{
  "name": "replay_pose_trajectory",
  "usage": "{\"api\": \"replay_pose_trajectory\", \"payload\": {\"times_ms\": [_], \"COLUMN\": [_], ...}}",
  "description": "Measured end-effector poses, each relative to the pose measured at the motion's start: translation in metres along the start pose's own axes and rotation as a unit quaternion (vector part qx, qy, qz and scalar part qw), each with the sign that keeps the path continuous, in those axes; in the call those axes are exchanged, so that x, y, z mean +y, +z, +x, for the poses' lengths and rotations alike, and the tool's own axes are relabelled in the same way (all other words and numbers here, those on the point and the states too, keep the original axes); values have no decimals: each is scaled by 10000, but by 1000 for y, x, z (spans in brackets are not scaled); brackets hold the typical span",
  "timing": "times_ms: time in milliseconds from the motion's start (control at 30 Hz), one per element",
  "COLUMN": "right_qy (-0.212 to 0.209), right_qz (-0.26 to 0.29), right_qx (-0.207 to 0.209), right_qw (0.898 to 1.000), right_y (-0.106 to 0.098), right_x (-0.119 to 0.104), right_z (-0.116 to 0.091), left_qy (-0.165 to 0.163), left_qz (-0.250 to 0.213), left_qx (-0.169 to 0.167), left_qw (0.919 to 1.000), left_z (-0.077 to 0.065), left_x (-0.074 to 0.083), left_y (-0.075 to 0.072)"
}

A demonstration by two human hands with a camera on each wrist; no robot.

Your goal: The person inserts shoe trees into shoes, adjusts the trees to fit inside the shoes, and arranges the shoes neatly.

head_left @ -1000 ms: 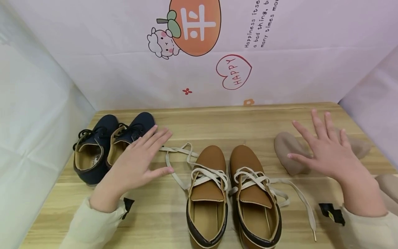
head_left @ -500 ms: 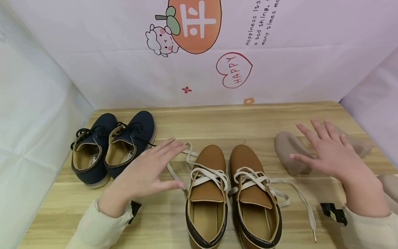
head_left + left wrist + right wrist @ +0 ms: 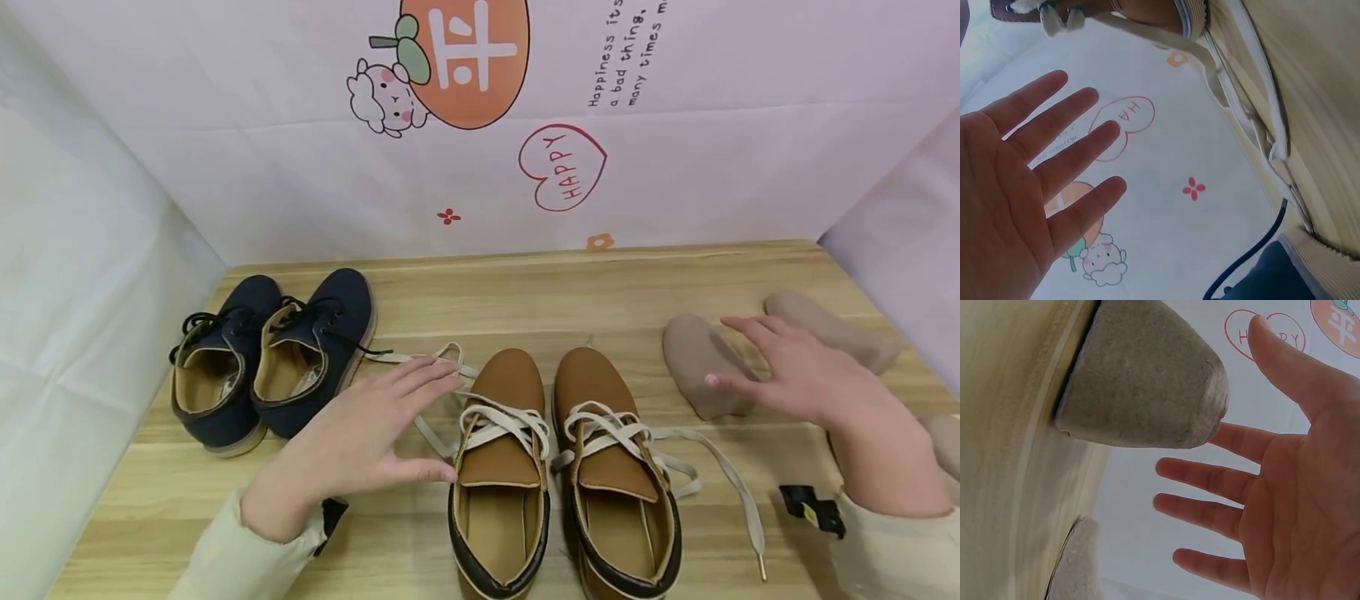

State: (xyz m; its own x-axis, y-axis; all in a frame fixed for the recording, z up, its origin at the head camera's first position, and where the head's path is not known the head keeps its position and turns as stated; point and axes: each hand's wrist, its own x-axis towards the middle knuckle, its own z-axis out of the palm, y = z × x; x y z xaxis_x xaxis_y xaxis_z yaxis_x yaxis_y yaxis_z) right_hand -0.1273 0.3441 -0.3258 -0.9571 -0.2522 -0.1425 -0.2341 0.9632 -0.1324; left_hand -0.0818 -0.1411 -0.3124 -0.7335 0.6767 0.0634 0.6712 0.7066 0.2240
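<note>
Two brown leather shoes stand side by side at front centre, the left shoe [image 3: 498, 462] and the right shoe [image 3: 618, 471], both with white laces crossed over the tongue. My left hand [image 3: 367, 429] hovers with spread fingers left of the left shoe, its thumb tip overlapping the shoe's side in the head view. The left wrist view shows that palm [image 3: 1000, 200] bare. My right hand [image 3: 821, 379] is above the grey-beige moulded shoe inserts, fingers extended and holding nothing. Nearest to it is one insert [image 3: 1147, 381], which hides its index fingertip in the right wrist view.
A pair of navy shoes [image 3: 345, 300] with black laces stands at back left. Another insert [image 3: 817, 321] lies behind my right hand, and one more [image 3: 941, 437] at the right edge. A loose white lace [image 3: 738, 492] trails over the wooden table [image 3: 525, 292].
My left hand has moved right and nearer, from over the navy shoes towards the brown left shoe. My right hand has sunk slightly towards the inserts, its fingers less upright.
</note>
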Motion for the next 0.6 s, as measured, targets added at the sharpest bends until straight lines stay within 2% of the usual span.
{"api": "replay_pose_trajectory", "payload": {"times_ms": [167,600], "right_qy": [-41,-107], "right_qz": [59,427], "right_qx": [-113,-303], "right_qw": [9999,9986], "right_y": [2,8], "right_x": [1,5], "right_z": [2,4], "left_qy": [-15,44], "left_qz": [-46,-68], "left_qx": [-177,-348], "left_qw": [9998,9994], "left_z": [0,-2], "left_x": [5,12], "left_y": [0,1]}}
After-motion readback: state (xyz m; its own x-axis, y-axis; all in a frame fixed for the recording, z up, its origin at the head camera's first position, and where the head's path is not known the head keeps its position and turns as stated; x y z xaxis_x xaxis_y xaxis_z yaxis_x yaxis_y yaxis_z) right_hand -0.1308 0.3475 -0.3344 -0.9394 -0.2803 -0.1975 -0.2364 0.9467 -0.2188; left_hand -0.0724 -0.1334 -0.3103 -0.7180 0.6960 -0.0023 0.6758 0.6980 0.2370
